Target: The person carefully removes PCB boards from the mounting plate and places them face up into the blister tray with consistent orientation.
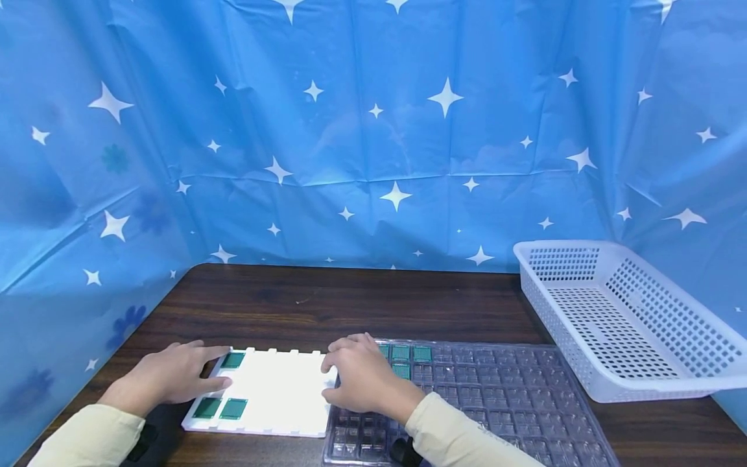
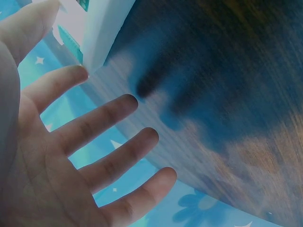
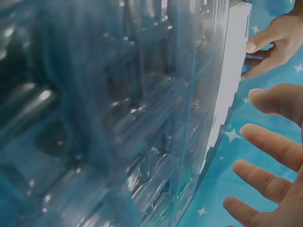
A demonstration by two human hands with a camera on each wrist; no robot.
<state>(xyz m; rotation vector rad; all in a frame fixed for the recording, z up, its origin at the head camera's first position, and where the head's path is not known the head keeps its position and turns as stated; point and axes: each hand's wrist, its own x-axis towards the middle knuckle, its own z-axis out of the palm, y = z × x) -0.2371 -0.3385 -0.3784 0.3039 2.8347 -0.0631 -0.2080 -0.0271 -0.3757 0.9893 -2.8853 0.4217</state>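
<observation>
A bright white panel (image 1: 280,392) lies on the table with three green square circuit pieces (image 1: 233,408) visible on its left part. At the panel's left edge is my left hand (image 1: 175,376), its thumb and forefinger reaching over the rim. The fingers of that hand (image 2: 71,156) are spread in the left wrist view. My right hand (image 1: 364,376) is over the panel's right edge, where a clear plastic tray (image 1: 502,389) adjoins it. Nothing shows between its fingers. Several green pieces (image 1: 400,353) sit in the tray's upper left pockets; the hand hides part of that corner.
A white perforated basket (image 1: 618,324) stands to the right, behind and beside the tray. Dark wooden table (image 1: 362,298) runs behind the panel and tray. A blue curtain (image 1: 373,143) with white stars hangs along the back and sides.
</observation>
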